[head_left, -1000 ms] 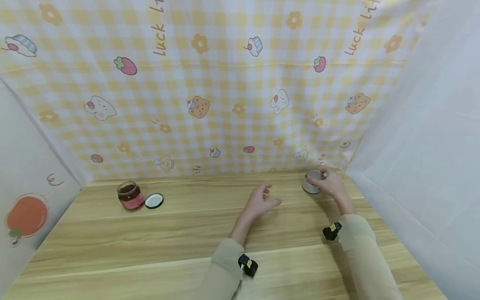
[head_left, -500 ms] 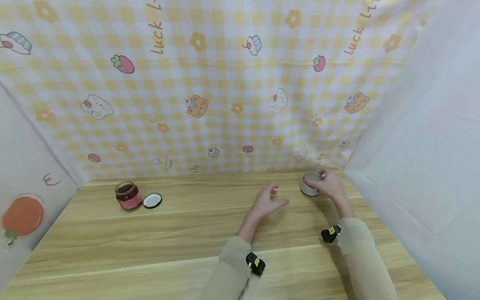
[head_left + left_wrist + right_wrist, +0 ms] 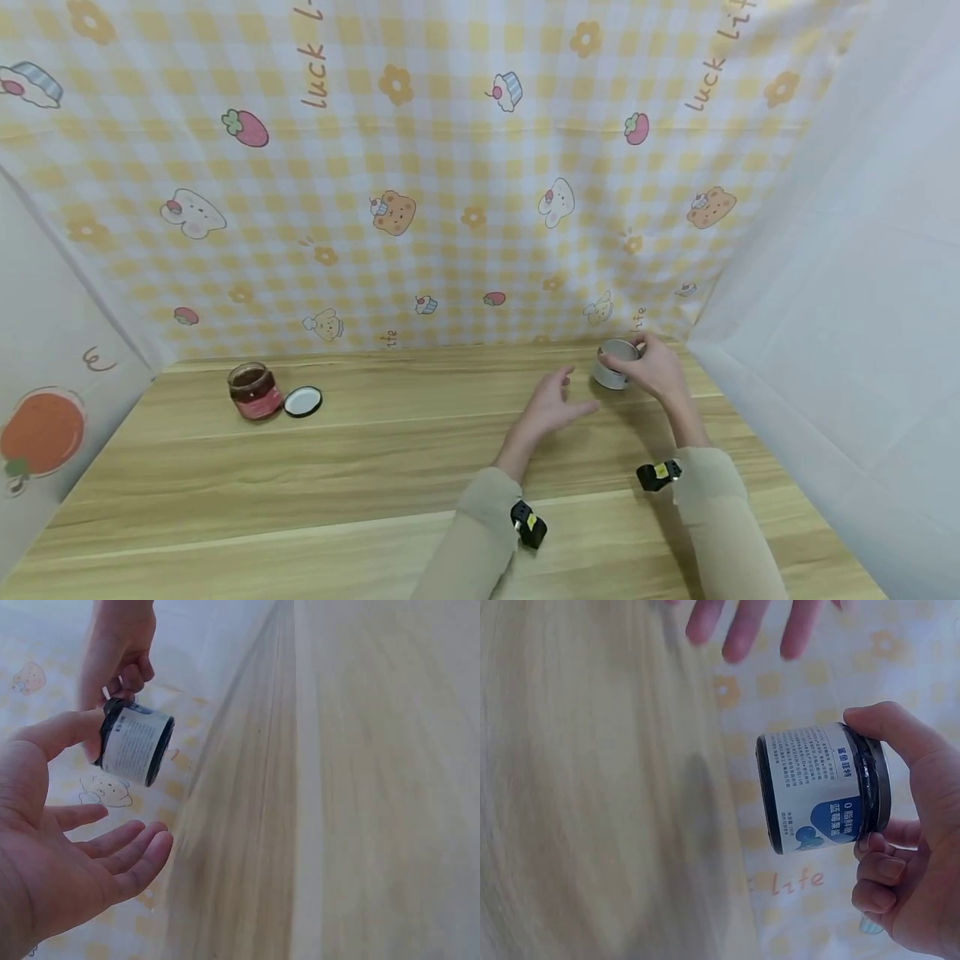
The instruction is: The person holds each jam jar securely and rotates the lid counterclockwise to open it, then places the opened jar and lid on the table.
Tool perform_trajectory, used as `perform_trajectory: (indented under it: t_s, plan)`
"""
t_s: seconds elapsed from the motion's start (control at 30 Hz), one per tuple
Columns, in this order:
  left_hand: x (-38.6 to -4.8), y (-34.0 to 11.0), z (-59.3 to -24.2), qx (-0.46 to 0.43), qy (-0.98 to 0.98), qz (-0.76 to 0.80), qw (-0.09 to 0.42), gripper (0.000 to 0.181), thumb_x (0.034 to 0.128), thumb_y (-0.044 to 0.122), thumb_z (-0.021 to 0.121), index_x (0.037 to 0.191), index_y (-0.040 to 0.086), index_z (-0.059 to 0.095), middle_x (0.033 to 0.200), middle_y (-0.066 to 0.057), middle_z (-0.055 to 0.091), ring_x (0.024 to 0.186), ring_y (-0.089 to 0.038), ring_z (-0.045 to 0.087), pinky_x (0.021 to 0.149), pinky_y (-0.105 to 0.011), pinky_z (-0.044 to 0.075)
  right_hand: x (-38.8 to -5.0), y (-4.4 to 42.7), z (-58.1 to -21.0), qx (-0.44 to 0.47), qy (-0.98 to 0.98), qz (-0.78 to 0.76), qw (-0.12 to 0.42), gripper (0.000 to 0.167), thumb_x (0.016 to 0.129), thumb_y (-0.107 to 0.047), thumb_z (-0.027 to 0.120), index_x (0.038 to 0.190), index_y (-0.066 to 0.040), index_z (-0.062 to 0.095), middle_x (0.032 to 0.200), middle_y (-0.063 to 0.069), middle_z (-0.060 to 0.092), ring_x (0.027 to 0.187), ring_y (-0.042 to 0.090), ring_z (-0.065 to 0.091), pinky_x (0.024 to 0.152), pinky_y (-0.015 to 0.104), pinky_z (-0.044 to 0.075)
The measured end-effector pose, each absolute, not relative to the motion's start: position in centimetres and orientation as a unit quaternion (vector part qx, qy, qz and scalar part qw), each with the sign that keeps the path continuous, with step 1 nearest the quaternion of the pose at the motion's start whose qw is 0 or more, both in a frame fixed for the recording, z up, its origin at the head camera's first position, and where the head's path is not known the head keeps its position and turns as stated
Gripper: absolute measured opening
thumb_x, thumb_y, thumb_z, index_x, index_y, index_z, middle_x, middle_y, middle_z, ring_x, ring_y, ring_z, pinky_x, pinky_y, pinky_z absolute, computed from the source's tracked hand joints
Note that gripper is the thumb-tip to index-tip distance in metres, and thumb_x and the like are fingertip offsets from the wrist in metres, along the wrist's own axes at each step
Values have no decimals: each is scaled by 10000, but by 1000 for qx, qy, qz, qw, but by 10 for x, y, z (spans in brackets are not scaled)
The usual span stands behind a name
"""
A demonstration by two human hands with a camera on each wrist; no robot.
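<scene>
My right hand [image 3: 654,367] grips a jam jar [image 3: 810,787] by its upper end, thumb on one side and fingers on the other. A white label with a blue patch and blueberries wraps this jar. Its base seems off the tabletop, with a shadow beside it in the right wrist view. Whether a lid covers its top is hard to tell. To the left of the jar, my left hand [image 3: 551,406] is held over the table, fingers spread and thumb apart, holding nothing. In the left wrist view its thumb overlaps the jar's outline, but the head view shows them apart.
On the far left of the wooden table [image 3: 360,467] stands an open jar [image 3: 257,402] with a red label and dark contents. A round lid [image 3: 303,402], pale face up, lies beside it. A checked cloth [image 3: 450,167] hangs behind; a white sheet [image 3: 847,292] borders the right.
My left hand has moved right, toward the blueberry jam jar. My right hand keeps its grip and has shifted the jar slightly left. The red-labelled jar and the lid stay put.
</scene>
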State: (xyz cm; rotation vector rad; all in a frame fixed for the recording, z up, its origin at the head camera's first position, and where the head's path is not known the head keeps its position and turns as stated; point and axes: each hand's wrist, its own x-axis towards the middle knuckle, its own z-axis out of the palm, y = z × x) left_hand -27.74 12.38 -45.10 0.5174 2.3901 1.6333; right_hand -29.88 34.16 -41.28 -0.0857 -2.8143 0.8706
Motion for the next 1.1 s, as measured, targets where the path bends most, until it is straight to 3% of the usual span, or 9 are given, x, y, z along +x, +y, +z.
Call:
perform_trajectory:
  t_s: [0.2, 0.4, 0.63, 0.87, 1.1]
  plan:
    - [-277, 131, -444, 197, 798, 559, 106, 907, 896, 379, 773, 1597, 93, 274, 1550, -168, 410, 1260, -371, 554, 995, -465, 490, -292, 329, -402, -14, -950, 293, 106, 862, 825, -632, 737, 1306, 51, 519, 1045, 229, 675, 826, 297, 651, 642, 336, 496]
    - [-277, 132, -441, 218, 777, 583, 96, 840, 903, 359, 773, 1587, 178, 321, 1560, -120, 408, 1188, -367, 597, 931, -410, 519, -286, 318, -396, -5, -947, 298, 116, 813, 826, -614, 749, 1257, 43, 541, 1023, 218, 674, 824, 298, 652, 649, 337, 507]
    - [-278, 132, -438, 221, 765, 600, 77, 791, 898, 371, 779, 1560, 214, 374, 1542, -54, 432, 1136, -293, 618, 869, -327, 523, -281, 308, -390, 10, -946, 296, 130, 709, 811, -607, 768, 1144, -9, 586, 921, 153, 670, 732, 254, 612, 615, 335, 486]
    - [-280, 132, -435, 227, 742, 628, 51, 751, 906, 262, 776, 1548, 168, 398, 1418, -82, 542, 929, -151, 650, 756, -248, 538, -277, 301, -382, 24, -944, 299, 141, 661, 809, -596, 775, 1086, -23, 596, 858, 118, 642, 683, 226, 567, 586, 335, 453]
    - [-281, 132, -432, 220, 756, 616, 20, 660, 907, 349, 751, 1484, 192, 473, 1329, -37, 595, 1077, -156, 610, 849, -308, 525, -274, 295, -379, 29, -943, 300, 143, 655, 801, -596, 782, 1075, -28, 605, 876, 119, 645, 704, 231, 576, 613, 337, 462]
